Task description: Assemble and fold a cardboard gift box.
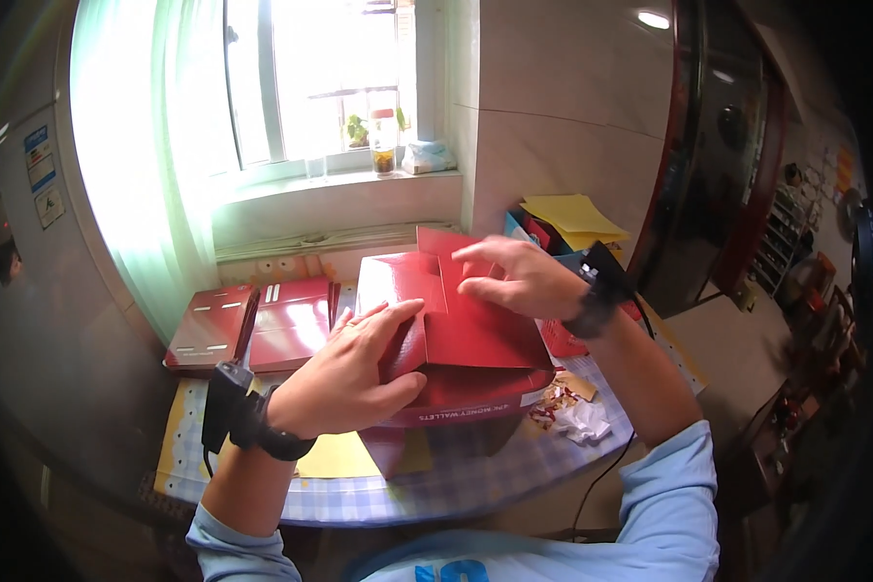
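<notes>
A red cardboard box (490, 330) stands on the table in front of me, and its top flaps lie partly folded over one another. My left hand (344, 378) rests on the box's left side, fingers stretched out along a flap and thumb apart. Over the far right part of the top is my right hand (529, 281), its fingers bent and spread from the thumb. Whether its fingertips press on the flap I cannot tell. Both wrists wear black straps with small devices.
Flat red cartons (209, 330) lie in stacks on the left. Crumpled white paper (584, 423) and red scraps are right of the box. Behind it is a container with yellow paper (577, 221) on top. Yellow sheets (339, 456) lie on the checked tablecloth (456, 485); a jar (383, 150) stands on the windowsill.
</notes>
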`<state>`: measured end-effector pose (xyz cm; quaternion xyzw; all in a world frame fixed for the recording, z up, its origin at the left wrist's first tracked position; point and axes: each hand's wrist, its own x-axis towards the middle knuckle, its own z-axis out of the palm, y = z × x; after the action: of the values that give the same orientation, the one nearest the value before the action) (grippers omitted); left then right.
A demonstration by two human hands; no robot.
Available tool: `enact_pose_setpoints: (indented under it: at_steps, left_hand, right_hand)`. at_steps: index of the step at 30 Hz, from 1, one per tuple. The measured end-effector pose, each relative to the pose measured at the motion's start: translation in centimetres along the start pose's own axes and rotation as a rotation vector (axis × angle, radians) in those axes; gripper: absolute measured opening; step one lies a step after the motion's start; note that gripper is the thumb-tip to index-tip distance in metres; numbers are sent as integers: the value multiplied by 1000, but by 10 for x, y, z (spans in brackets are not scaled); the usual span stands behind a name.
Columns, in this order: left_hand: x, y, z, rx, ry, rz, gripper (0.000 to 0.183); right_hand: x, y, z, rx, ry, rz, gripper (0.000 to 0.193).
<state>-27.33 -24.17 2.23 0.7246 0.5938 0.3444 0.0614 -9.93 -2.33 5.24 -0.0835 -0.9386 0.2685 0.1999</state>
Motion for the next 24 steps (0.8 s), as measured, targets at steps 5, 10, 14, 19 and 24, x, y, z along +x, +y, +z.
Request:
enact_pose_setpoints:
  at_steps: [5, 10, 14, 19, 24]
  left_hand:
    - [-13, 21, 16, 384, 36, 63, 90]
    - [-25, 37, 53, 729, 299, 107, 89]
    - [-19, 26, 60, 873, 389, 163, 82]
    - [-22, 25, 59, 834, 363, 135, 79]
    - [-21, 29, 59, 796, 359, 128, 79]
  right_hand:
    - [45, 33, -2, -458, -99, 96, 107]
    - [70, 39, -15, -254, -445, 218, 120]
    - [84, 32, -8, -240, -402, 308, 109]
    - [77, 25, -1, -442, -335, 242, 104]
    - [81, 21, -1, -381, -308, 261, 94]
